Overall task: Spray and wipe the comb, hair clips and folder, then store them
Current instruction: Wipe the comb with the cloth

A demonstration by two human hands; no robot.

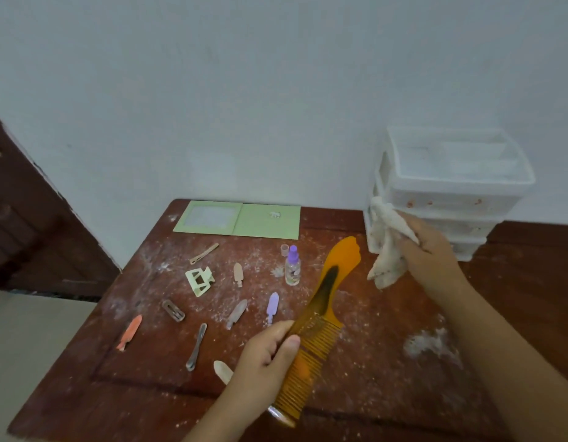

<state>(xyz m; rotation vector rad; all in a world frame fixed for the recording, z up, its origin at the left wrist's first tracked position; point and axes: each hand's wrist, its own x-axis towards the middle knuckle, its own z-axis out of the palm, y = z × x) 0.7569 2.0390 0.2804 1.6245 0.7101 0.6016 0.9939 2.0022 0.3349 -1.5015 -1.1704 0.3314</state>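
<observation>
My left hand grips an orange comb by its toothed end, handle pointing up and away, with a dark smear on the handle. Held above the table, my right hand clutches a crumpled white cloth, a little to the right of the comb's handle tip. A small spray bottle with a purple top stands mid-table, its clear cap beside it. Several hair clips lie scattered on the left half: a pale green claw clip, an orange clip, a lilac clip. An open green folder lies at the far edge.
The reddish-brown wooden table is dusted with white powder, with a thicker patch on the right. A white plastic drawer unit stands at the back right against the wall. A dark wooden door is at the left.
</observation>
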